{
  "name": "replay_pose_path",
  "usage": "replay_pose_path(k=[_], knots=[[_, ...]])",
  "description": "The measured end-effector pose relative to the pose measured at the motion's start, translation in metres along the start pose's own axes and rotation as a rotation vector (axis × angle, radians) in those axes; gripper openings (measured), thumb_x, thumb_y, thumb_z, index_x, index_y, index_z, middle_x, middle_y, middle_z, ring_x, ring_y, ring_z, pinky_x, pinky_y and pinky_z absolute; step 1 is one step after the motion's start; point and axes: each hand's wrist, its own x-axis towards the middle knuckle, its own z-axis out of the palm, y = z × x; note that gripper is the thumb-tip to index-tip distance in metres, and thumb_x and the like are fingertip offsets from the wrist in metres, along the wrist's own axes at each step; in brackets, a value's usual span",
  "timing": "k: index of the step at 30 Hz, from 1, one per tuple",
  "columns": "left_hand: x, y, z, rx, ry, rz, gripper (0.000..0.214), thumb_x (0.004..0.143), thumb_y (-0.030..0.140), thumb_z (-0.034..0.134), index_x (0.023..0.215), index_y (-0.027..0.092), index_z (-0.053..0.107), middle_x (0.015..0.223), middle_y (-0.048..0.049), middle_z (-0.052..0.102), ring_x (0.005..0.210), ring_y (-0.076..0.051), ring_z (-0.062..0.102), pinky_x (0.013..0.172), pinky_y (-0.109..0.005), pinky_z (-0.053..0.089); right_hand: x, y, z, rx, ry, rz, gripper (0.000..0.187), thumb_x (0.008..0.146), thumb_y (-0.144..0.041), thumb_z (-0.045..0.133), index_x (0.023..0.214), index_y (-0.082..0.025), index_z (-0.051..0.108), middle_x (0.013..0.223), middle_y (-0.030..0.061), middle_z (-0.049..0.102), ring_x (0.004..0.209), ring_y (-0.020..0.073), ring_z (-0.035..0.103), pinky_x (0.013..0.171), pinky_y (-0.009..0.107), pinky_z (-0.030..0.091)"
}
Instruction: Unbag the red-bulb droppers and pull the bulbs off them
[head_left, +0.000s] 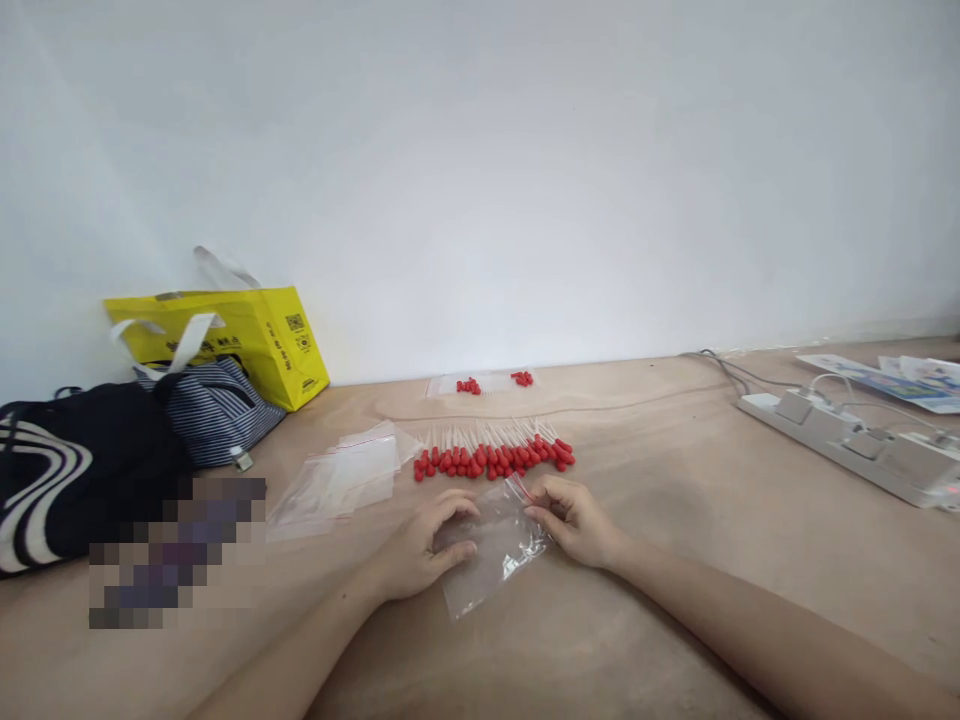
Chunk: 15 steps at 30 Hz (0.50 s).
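Note:
A clear zip-lock bag [491,550] with a red line along its mouth lies slanted between my hands; I see nothing inside it. My right hand [574,520] pinches the bag near its red zip edge. At the bag's left side, my left hand [431,545] curves with thumb and fingers apart; whether its fingertips touch the plastic, I cannot tell. Just beyond both hands runs a row of thin, whitish sticks with red bulb-like ends [491,460], the red ends towards me. A fanned stack of similar clear bags [337,480] rests left of the row.
Near the wall [525,200] are filled clear bags [495,382] with red-ended sticks. At left stand a yellow shopping bag [289,345], a striped pouch [225,405] and a black bag [90,470], with a blurred patch in front. A white power strip [840,450] with cables and printed sheets [892,380] lie at right.

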Motion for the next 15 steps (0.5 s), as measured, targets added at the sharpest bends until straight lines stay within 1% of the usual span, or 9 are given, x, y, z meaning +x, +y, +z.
replay_pose_path(k=[1, 3, 5, 7, 9, 11, 13, 15], knots=[[0.001, 0.001, 0.001, -0.024, 0.014, -0.015, 0.024, 0.078, 0.035, 0.049, 0.097, 0.02, 0.054, 0.106, -0.0047, 0.057, 0.097, -0.018, 0.053, 0.086, -0.031, 0.043, 0.0, 0.0, 0.001, 0.021, -0.009, 0.011, 0.007, 0.08, -0.025, 0.048, 0.079, -0.019, 0.051, 0.066, -0.001, 0.052, 0.056, 0.0099, 0.048, 0.049, 0.021, 0.041], [0.003, 0.004, 0.004, -0.062, 0.021, -0.066, 0.016, 0.078, 0.029, 0.047, 0.087, 0.019, 0.056, 0.086, -0.0016, 0.062, 0.079, -0.015, 0.057, 0.072, -0.027, 0.046, 0.0, 0.001, 0.004, 0.072, -0.008, 0.028, 0.008, 0.081, -0.025, 0.048, 0.085, -0.019, 0.049, 0.067, -0.0012, 0.052, 0.055, 0.0092, 0.049, 0.048, 0.02, 0.041], [0.004, 0.006, 0.005, -0.1, 0.038, -0.111, 0.017, 0.078, 0.027, 0.044, 0.086, 0.019, 0.057, 0.079, -0.0005, 0.063, 0.072, -0.015, 0.058, 0.065, -0.025, 0.047, 0.002, 0.001, 0.006, 0.127, 0.013, 0.045, 0.013, 0.08, -0.025, 0.049, 0.091, -0.02, 0.046, 0.068, -0.0017, 0.052, 0.053, 0.0086, 0.049, 0.047, 0.019, 0.041], [0.006, 0.004, 0.002, -0.127, 0.105, -0.125, 0.019, 0.077, 0.027, 0.044, 0.086, 0.019, 0.058, 0.078, -0.0012, 0.064, 0.071, -0.015, 0.058, 0.064, -0.025, 0.046, 0.003, 0.001, 0.006, 0.162, 0.04, 0.069, 0.02, 0.079, -0.025, 0.049, 0.097, -0.021, 0.042, 0.071, -0.002, 0.052, 0.049, 0.0073, 0.048, 0.043, 0.018, 0.04], [0.007, -0.004, -0.006, -0.133, 0.242, -0.138, 0.021, 0.075, 0.03, 0.045, 0.085, 0.018, 0.059, 0.079, -0.0022, 0.064, 0.072, -0.016, 0.058, 0.065, -0.026, 0.046, 0.004, 0.002, 0.003, 0.144, 0.051, 0.09, 0.023, 0.079, -0.025, 0.048, 0.1, -0.021, 0.041, 0.074, -0.002, 0.052, 0.044, 0.0056, 0.046, 0.039, 0.017, 0.037], [0.007, -0.021, -0.021, -0.123, 0.435, -0.189, 0.025, 0.072, 0.034, 0.047, 0.087, 0.017, 0.058, 0.08, -0.003, 0.064, 0.073, -0.016, 0.058, 0.064, -0.026, 0.046, 0.004, 0.003, 0.0, 0.081, 0.066, 0.093, 0.022, 0.078, -0.024, 0.048, 0.099, -0.02, 0.043, 0.074, -0.0021, 0.051, 0.041, 0.0046, 0.043, 0.038, 0.017, 0.036], [0.004, -0.043, -0.038, -0.096, 0.6, -0.34, 0.035, 0.07, 0.038, 0.047, 0.095, 0.015, 0.056, 0.076, -0.0032, 0.064, 0.067, -0.016, 0.058, 0.058, -0.025, 0.046, 0.005, 0.004, -0.003, -0.002, 0.077, 0.072, 0.018, 0.078, -0.023, 0.049, 0.095, -0.019, 0.047, 0.07, -0.0022, 0.052, 0.043, 0.0053, 0.044, 0.04, 0.018, 0.036], [-0.002, -0.067, -0.056, 0.041, 0.694, -0.499, 0.037, 0.069, 0.035, 0.047, 0.098, 0.014, 0.057, 0.072, -0.0026, 0.063, 0.06, -0.016, 0.057, 0.055, -0.025, 0.045, 0.005, 0.003, -0.005, -0.09, 0.06, 0.029, 0.012, 0.078, -0.022, 0.048, 0.089, -0.019, 0.051, 0.066, -0.0022, 0.052, 0.045, 0.0065, 0.044, 0.042, 0.018, 0.037]])
